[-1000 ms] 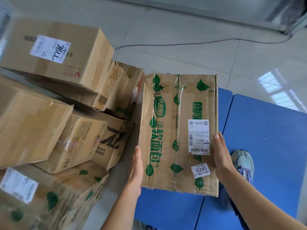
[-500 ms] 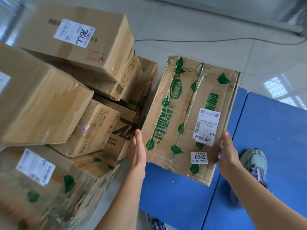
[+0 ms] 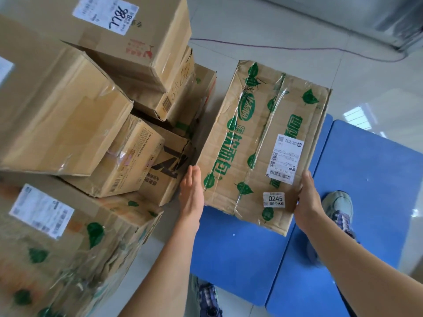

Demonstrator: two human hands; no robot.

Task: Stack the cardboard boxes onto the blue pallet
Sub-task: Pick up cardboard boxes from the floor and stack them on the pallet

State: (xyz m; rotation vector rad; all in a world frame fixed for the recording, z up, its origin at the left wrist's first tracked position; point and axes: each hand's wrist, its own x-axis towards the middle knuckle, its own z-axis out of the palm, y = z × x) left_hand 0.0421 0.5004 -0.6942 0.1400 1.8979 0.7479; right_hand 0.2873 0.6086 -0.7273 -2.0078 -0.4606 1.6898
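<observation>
A cardboard box (image 3: 258, 143) printed with green leaves, bearing a white shipping label and a "0245" sticker, is held over the far left part of the blue pallet (image 3: 240, 255). My left hand (image 3: 191, 195) presses flat against its left side, fingers straight. Against the box's right near edge, my right hand (image 3: 307, 202) grips it. The box is turned slightly clockwise, and its far end reaches past the pallet over the tiled floor. Whether it rests on the pallet or hangs above it I cannot tell.
A heap of several cardboard boxes (image 3: 68, 115) fills the left side, some tilted. A green-leaf box (image 3: 68, 252) lies nearest at bottom left. My shoes (image 3: 337, 207) stand on the pallet. A thin cable (image 3: 297, 48) crosses the tiled floor.
The box has swung clockwise and moved right and lower toward the pallet, both hands staying on its sides. The view has shifted, bringing the box heap closer.
</observation>
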